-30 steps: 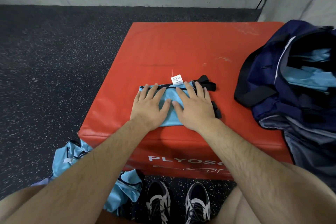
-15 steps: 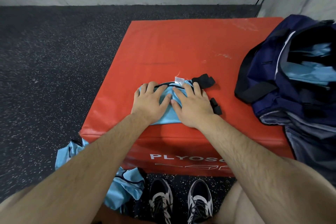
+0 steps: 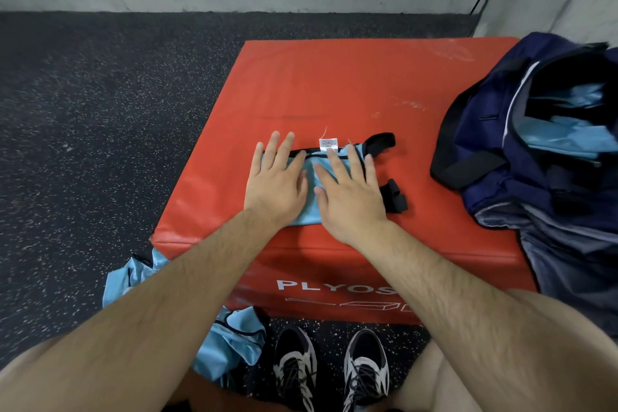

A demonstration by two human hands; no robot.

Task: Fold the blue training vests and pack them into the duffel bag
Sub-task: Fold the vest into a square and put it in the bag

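Near left, on the floor by the box's near-left corner: loose vests, crumpled, unfolded, partly hidden by the L forearm.

Red box fills the centre. L hand lies flat, palm down, fingers straight and spread, pressing the left half of the folded vest; two fingertips reach past its far edge onto the box. It grips nothing.

The vest sits mid-box, toward the near edge. It is a narrow band w/ its long axis running left-right, and its black-trimmed edge faces far. A white tag sticks out from that far edge.

R hand is just beside the L one, also flat, fingers straight, pressing the vest's right half, no grip. Thumbs nearly touch.

Straps in black poke out at the vest's right end, one far, one near.

Far right: navy bag on the box's right side, apart from the vest, mouth open, w/ packed vests inside.
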